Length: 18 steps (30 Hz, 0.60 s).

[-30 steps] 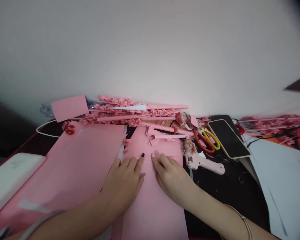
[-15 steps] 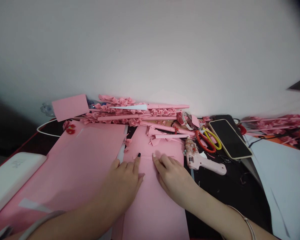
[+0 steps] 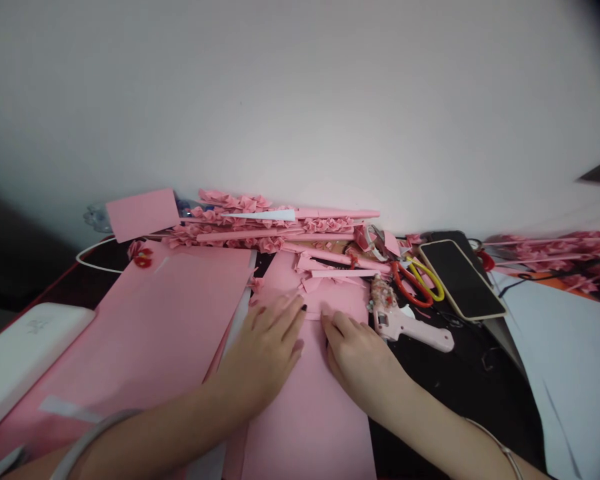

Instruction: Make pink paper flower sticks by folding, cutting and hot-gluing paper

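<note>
A narrow pink paper strip (image 3: 312, 316) lies across the pink paper sheet (image 3: 313, 413) in front of me. My left hand (image 3: 269, 340) rests palm down over the strip's left part, its fingers stretched out and the dark-nailed index fingertip at the strip. On the other side, my right hand (image 3: 355, 347) is closed, fingers curled, with the index tip pressed on the strip; its thumb is mostly hidden. Just beyond the hands lie small folded pink paper pieces (image 3: 330, 273). The pink glue gun (image 3: 415, 331) sits to the right of my right hand.
Paper flower stems (image 3: 240, 235) are piled along the wall. Scissors (image 3: 414, 283) with red and yellow handles lie beside a phone (image 3: 463, 279). White sheets (image 3: 570, 353) cover the far right. At left are a larger pink sheet (image 3: 180, 320) and a white device (image 3: 33, 357).
My left hand has shifted right and flattened, its fingers spreading over the strip. My right hand has moved slightly right along the strip.
</note>
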Available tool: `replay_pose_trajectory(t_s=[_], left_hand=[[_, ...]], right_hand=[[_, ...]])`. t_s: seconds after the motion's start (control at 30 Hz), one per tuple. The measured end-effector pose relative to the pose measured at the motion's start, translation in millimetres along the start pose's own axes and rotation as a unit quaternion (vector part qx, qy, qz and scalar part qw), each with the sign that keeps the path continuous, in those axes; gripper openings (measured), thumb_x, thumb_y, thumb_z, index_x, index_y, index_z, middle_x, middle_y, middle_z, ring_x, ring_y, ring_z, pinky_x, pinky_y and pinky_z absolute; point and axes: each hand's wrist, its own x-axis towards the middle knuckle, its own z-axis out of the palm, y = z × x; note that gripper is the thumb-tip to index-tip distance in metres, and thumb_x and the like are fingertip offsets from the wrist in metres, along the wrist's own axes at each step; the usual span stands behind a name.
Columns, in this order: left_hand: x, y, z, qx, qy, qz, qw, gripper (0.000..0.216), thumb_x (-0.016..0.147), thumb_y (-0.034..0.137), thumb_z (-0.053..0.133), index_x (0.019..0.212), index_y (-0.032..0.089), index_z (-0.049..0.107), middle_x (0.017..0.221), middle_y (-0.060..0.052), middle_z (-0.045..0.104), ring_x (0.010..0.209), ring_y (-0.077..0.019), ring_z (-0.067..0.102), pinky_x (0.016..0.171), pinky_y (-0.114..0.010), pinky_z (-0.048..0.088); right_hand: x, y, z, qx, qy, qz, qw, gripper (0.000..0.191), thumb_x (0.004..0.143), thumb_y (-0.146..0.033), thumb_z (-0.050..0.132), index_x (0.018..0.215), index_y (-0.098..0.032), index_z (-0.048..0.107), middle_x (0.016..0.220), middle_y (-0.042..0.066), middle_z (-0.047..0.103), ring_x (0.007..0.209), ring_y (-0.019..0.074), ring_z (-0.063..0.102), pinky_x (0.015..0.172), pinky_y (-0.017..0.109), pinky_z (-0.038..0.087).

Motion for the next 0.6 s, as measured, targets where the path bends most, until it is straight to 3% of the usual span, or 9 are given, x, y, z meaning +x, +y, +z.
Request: replay_pose_trajectory(t_s=[0.07, 0.23, 0.47, 0.6], left_hand=[[-2, 5, 10, -0.02, -0.011, 0.057, 0.998, 0.043, 0.095, 0.029, 0.033, 0.133, 0.012, 0.043, 0.141, -0.009, 0.043, 0.132, -0.0256, 0.034, 0.104, -0.045, 0.028], [-8, 12, 14, -0.046, -0.056, 0.015, 0.997, 0.055, 0.093, 0.039, 0.036, 0.137, 0.007, 0.036, 0.146, -0.013, 0.034, 0.134, -0.0243, 0.031, 0.107, -0.04, 0.03], [-15, 10, 5, 0.032, -0.076, -0.066, 0.994, 0.058, 0.085, 0.039, 0.047, 0.129, 0.001, 0.048, 0.137, -0.021, 0.045, 0.124, -0.0325, 0.046, 0.102, -0.045, 0.036], [-10, -3, -2, 0.061, -0.052, -0.078, 0.994, 0.044, 0.088, 0.035, 0.045, 0.111, 0.003, 0.063, 0.12, -0.022, 0.06, 0.117, -0.0337, 0.051, 0.1, -0.051, 0.034]], right_hand=[[0, 0, 0, 0.0, 0.002, -0.004, 1.0, 0.042, 0.079, -0.008, 0.051, 0.12, -0.004, 0.056, 0.092, 0.014, 0.064, 0.074, 0.0227, 0.062, 0.063, 0.034, 0.054], [-2, -1, -2, -0.014, -0.011, 0.001, 1.0, 0.044, 0.08, -0.01, 0.052, 0.124, -0.003, 0.053, 0.093, 0.015, 0.064, 0.076, 0.0239, 0.063, 0.061, 0.035, 0.054], [-3, 4, -9, -0.001, -0.068, 0.056, 0.996, 0.029, 0.083, -0.011, 0.051, 0.11, -0.011, 0.061, 0.087, 0.009, 0.066, 0.071, 0.0214, 0.065, 0.057, 0.032, 0.05], [-5, 10, -11, 0.009, -0.108, 0.098, 0.989, 0.019, 0.086, -0.012, 0.049, 0.096, -0.014, 0.065, 0.081, 0.007, 0.066, 0.063, 0.0214, 0.066, 0.047, 0.029, 0.042]])
